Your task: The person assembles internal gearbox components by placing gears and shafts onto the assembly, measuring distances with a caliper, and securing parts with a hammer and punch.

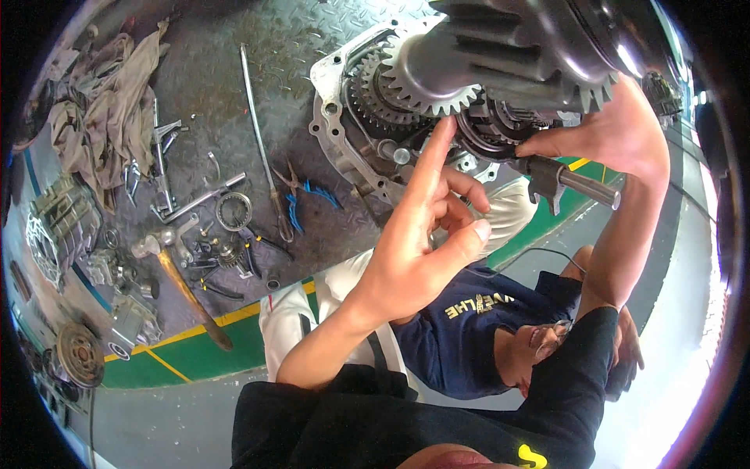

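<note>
Head view: left hand empty, forefinger touching gear cluster; right hand grasping shift fork just below gears.

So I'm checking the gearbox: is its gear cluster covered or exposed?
Exposed: the gears sit bare in the open housing, left hand's forefinger pointing at them.

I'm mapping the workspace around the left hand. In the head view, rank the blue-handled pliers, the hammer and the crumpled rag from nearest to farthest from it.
From the left hand:
1. Blue-handled pliers, on the floor just to its left.
2. Hammer, farther left, by the yellow line.
3. Crumpled rag, far upper left.
</note>
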`<action>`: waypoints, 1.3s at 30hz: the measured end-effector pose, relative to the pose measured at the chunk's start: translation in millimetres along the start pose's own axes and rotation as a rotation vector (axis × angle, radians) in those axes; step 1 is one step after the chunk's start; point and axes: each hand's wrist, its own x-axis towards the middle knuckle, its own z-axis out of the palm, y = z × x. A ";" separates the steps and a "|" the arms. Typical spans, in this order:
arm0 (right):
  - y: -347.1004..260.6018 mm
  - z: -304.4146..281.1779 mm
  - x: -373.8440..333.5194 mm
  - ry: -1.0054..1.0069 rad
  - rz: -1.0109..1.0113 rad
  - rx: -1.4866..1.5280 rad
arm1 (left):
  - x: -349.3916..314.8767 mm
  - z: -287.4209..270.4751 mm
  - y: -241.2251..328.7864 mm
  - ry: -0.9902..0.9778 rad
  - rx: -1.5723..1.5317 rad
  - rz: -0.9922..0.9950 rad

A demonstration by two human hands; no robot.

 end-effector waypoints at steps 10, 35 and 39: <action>-6.8 -12.2 -14.2 -0.143 0.512 0.303 | -0.7 -2.2 3.0 -0.008 -0.025 -0.021; -32.4 -1.3 -0.1 0.129 0.569 0.378 | 2.0 3.6 7.2 0.023 -0.229 -0.094; -22.1 -8.6 -3.3 -0.083 0.695 0.326 | 2.1 3.3 6.2 0.012 -0.304 -0.098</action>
